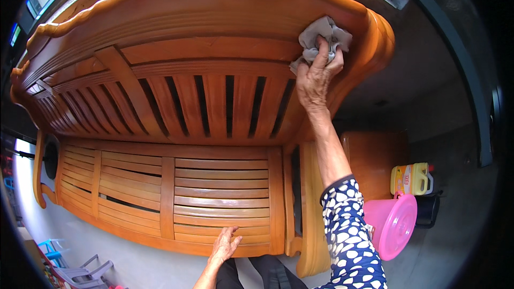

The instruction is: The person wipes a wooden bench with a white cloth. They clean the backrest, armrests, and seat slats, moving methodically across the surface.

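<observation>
A long wooden bench (214, 13) with a slatted back and a slatted seat (222, 192) fills most of the view. My right hand (317, 77) reaches up to the right end of its backrest. Its fingers press a crumpled grey cloth (324, 37) against the wood near the curved corner. My left hand (226, 244) hangs low at the seat's front edge, fingers apart and nothing in them. Whether it touches the seat I cannot tell.
Beyond the bench's right armrest (313, 208) stand a wooden cabinet (372, 155), a yellow jug (409, 180), a black container (426, 211) and a pink lidded bucket (393, 227). Grey plastic chairs (88, 273) are at lower left.
</observation>
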The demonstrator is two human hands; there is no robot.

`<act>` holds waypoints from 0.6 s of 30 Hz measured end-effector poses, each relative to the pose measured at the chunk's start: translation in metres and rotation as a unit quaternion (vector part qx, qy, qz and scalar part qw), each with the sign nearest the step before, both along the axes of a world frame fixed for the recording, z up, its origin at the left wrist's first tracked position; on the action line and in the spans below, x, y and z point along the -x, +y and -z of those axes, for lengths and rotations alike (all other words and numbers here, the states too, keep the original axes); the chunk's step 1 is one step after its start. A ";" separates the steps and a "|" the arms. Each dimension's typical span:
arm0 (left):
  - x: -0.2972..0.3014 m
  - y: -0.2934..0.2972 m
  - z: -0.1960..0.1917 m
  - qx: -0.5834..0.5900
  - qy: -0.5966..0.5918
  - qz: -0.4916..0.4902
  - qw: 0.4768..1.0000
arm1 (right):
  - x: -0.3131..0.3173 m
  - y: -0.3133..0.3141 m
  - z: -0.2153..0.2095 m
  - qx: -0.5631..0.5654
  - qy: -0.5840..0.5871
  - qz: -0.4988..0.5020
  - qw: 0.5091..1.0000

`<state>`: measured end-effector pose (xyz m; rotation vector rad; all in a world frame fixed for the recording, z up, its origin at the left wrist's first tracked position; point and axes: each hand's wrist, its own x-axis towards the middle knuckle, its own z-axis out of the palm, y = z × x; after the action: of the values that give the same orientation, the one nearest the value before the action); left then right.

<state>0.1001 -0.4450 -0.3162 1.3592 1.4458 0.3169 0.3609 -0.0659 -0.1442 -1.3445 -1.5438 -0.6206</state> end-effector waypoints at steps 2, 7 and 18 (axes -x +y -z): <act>0.006 0.000 -0.002 -0.001 0.006 -0.002 1.000 | 0.027 0.013 0.010 -0.029 0.021 0.028 0.999; 0.022 0.002 -0.004 0.001 -0.003 -0.033 0.999 | 0.074 0.020 0.018 -0.042 -0.018 0.127 0.991; 0.044 0.067 0.006 -0.069 -0.096 -0.136 0.984 | 0.130 0.006 0.023 0.040 -0.107 0.000 0.994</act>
<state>0.0559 -0.3776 -0.3219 1.2013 1.4680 0.7178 0.2307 -0.0599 -0.1674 -1.3734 -1.7556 -0.7285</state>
